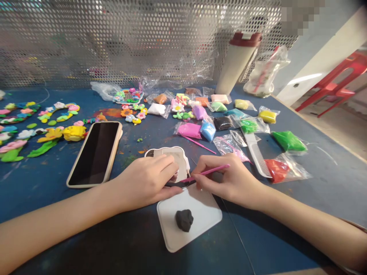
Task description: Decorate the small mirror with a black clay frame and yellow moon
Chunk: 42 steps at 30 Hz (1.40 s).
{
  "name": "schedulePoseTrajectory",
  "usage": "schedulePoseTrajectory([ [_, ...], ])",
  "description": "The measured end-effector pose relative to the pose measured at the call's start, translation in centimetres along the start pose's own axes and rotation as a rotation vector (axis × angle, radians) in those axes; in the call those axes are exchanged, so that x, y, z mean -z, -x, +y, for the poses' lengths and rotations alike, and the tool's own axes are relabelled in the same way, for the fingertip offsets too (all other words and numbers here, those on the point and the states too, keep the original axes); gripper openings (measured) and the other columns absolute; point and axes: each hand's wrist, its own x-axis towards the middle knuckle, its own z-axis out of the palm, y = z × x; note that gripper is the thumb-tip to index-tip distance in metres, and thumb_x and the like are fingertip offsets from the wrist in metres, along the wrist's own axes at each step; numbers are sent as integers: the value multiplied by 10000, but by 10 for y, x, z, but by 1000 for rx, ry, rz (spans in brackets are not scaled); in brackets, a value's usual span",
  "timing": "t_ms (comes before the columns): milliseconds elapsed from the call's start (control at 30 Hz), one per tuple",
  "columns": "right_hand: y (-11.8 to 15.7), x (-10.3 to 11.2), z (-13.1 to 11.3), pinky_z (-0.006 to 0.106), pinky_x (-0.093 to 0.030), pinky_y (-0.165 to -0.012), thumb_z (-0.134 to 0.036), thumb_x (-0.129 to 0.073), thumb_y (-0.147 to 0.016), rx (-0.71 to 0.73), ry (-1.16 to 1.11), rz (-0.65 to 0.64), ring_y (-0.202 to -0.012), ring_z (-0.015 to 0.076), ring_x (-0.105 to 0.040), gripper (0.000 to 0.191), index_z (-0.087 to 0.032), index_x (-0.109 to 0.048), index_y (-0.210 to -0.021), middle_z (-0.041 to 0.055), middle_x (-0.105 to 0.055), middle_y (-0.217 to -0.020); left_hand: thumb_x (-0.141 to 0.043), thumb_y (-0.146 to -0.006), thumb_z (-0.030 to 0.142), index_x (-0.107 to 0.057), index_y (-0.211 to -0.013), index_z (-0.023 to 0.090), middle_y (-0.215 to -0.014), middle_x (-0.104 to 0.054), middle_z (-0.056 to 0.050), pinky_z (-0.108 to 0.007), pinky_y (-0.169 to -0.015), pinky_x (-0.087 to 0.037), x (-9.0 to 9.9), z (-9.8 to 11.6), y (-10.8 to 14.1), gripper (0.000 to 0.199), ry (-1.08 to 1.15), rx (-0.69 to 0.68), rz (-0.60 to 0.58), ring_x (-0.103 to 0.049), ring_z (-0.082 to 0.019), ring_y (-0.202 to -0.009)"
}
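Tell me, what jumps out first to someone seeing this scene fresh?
Probably the right hand at the centre, holding a pink stick beside the left hand. Just nearer the viewer, a dark lump stands out on a white board. Beyond the hands, brightly coloured packets spread across the blue table.

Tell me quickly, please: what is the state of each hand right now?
Left hand: partly curled over the white-rimmed mirror; whether it grips cannot be told.
Right hand: closed, holding the pink tool.
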Motion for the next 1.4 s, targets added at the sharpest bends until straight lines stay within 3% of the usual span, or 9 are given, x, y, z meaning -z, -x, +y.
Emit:
schedulePoseTrajectory([
  [167,3,-2,0,223,-426,-527,-183,-535,-847,-87,-72,35,-592,125,-616,112,-155,-636,-809,13,-691,-672,-446,-937,424,-567,-837,139,-781,-584,-59,-282,-557,-433,3,-3,-4,325,-84,-66,20,-564,-188,-657],
  [300,5,-4,1,210,-432,-569,-153,-540,-848,30,3,52,-615,104,-596,99,-158,-638,-837,0,-672,-701,-382,-947,490,-547,-784,152,-693,-559,-33,-280,-532,-408,6,-5,-11,410,-146,-154,68,-525,-169,-579],
  [433,7,-4,2,180,-431,-621,-111,-552,-841,152,17,86,-674,80,-578,99,-151,-631,-796,-1,-644,-749,-353,-970,428,-533,-753,163,-673,-554,-23,-273,-523,-398,5,-4,-14,387,-174,-168,86,-517,-159,-571],
  [567,6,-4,2,184,-434,-634,-106,-548,-847,125,13,92,-689,83,-587,101,-154,-633,-818,0,-655,-763,-373,-966,396,-533,-756,161,-652,-540,-18,-285,-514,-396,4,-4,-13,354,-223,-190,94,-512,-169,-566],
  [700,5,-5,2,201,-438,-626,-114,-542,-854,89,1,91,-685,94,-594,112,-163,-634,-814,-1,-662,-760,-365,-969,374,-550,-816,150,-701,-562,-33,-276,-527,-413,6,-6,-11,328,-153,-207,20,-531,-172,-601],
  [933,8,-7,0,218,-440,-619,-134,-518,-873,9,-50,96,-690,111,-593,130,-176,-639,-850,1,-670,-776,-416,-951,351,-558,-857,145,-777,-581,-51,-287,-561,-426,6,-3,-10,267,-68,-92,-51,-556,-182,-642],
  [1167,9,-5,2,215,-458,-661,-171,-521,-901,-1,-139,67,-734,114,-608,146,-169,-662,-865,8,-676,-804,-491,-922,310,-533,-876,156,-853,-579,-48,-273,-581,-418,7,2,-10,166,102,121,-158,-555,-179,-713],
  [1400,11,-5,7,222,-472,-661,-174,-575,-875,-66,-190,74,-749,126,-629,127,-184,-701,-861,7,-698,-813,-573,-875,361,-527,-858,158,-846,-563,-36,-269,-568,-398,7,2,-10,209,134,128,-159,-530,-176,-718],
])
